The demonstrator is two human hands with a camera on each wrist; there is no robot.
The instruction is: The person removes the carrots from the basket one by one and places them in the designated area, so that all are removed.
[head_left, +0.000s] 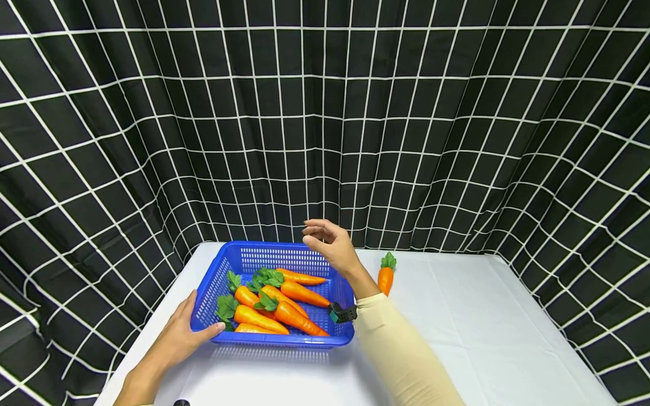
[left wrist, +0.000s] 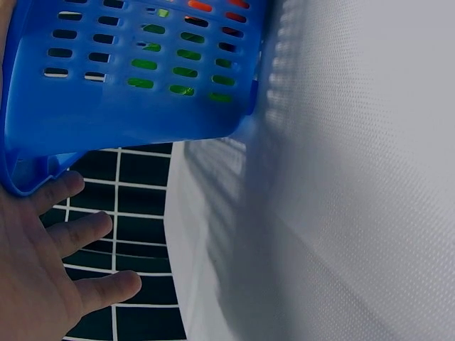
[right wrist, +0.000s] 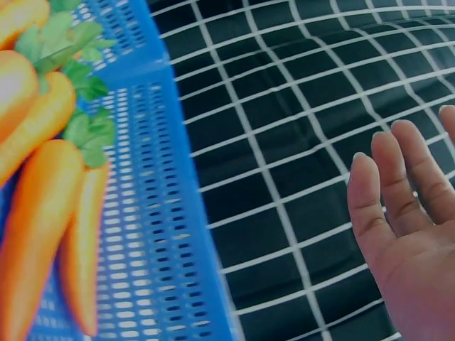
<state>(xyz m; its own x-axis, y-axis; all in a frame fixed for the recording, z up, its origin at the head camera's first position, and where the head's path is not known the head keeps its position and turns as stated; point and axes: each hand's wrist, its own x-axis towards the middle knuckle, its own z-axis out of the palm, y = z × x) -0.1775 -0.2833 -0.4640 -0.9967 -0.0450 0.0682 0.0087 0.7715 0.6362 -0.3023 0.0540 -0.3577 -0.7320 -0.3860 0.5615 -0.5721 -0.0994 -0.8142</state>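
Note:
A blue perforated plastic basket (head_left: 284, 339) stands on the white table, with several orange toy-like carrots (head_left: 259, 321) with green leafy tops lying inside. My left hand (head_left: 178, 337) is at the basket's near left corner, thumb over the rim. In the left wrist view, that hand's fingers (left wrist: 89, 231) spread nearly straight beside the basket corner. Raised above the basket's back right part, my right hand (head_left: 335, 248) is empty, its fingers loosely bent. The right wrist view shows this hand (right wrist: 416, 227) apart from the basket wall (right wrist: 160, 213).
One more carrot (head_left: 385, 279) lies on the white table (head_left: 472, 316) right of the basket, partly hidden behind my right forearm. A black curtain (head_left: 325, 141) with a white grid surrounds the table's back and sides. A dark band with a teal part (head_left: 341, 313) is on my right wrist.

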